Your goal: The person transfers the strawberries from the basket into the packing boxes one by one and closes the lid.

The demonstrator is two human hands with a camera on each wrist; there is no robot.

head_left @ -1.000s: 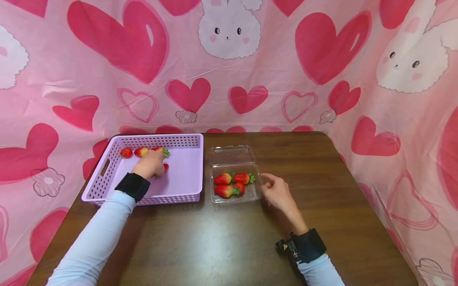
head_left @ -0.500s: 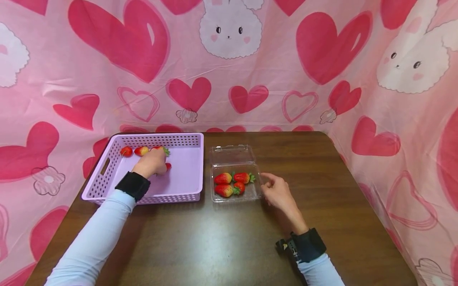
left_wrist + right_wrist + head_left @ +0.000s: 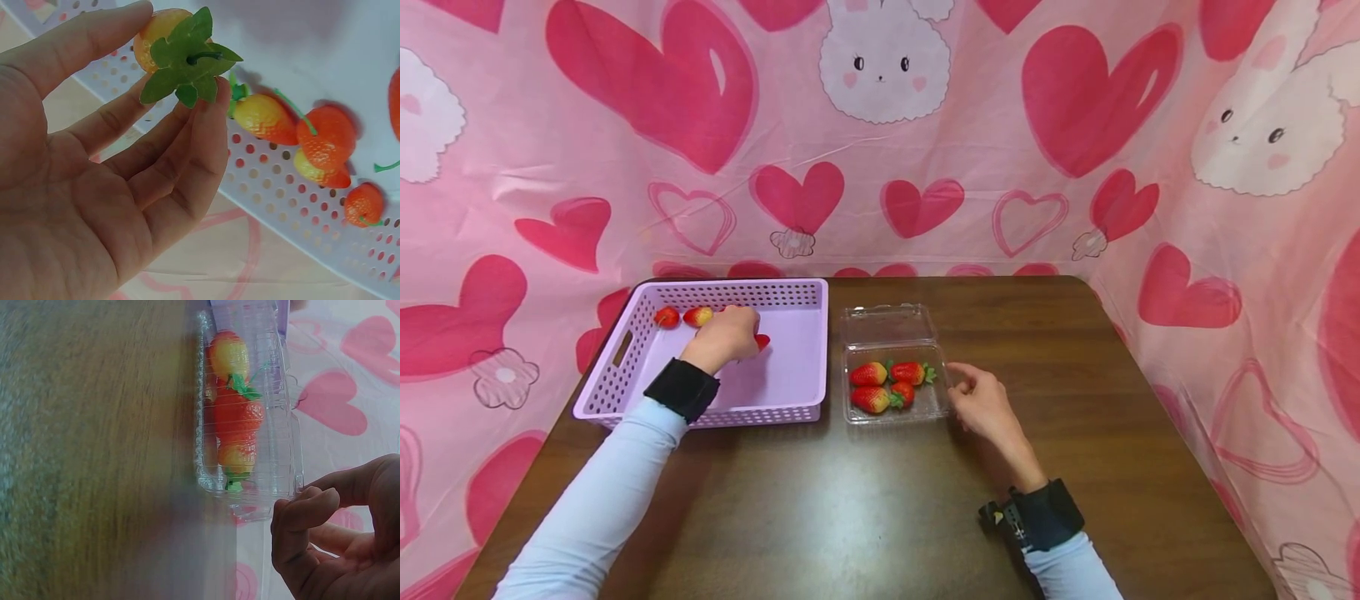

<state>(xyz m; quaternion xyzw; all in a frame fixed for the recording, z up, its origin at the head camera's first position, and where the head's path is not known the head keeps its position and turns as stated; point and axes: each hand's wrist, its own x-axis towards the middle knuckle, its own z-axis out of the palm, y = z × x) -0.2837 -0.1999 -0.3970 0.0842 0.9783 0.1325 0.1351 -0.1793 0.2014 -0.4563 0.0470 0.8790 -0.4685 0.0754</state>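
Note:
My left hand [image 3: 724, 335] is over the lilac basket [image 3: 790, 408], pinching a strawberry [image 3: 164, 31] between thumb and fingers. Its green leaf cap faces the left wrist camera, and its red tip [image 3: 763, 342] pokes out past the fingers in the head view. My right hand [image 3: 983, 404] pinches the right rim of a clear plastic clamshell container [image 3: 275, 456], lid open. Several strawberries [image 3: 870, 399] lie inside the container. Other fruit stays in the basket, including a red one [image 3: 666, 317] and a red-yellow strawberry [image 3: 697, 316]; my left hand partly hides the rest.
The basket's perforated walls [image 3: 275, 172] rise around the fruit. The container's raised lid [image 3: 887, 325] leans toward the back. Brown wooden table [image 3: 850, 517] extends in front and to the right. A pink heart-patterned cloth [image 3: 880, 150] hangs behind and at the sides.
My left hand has moved slightly up and right in the head view, carrying the strawberry with it. My right hand and the container have stayed put.

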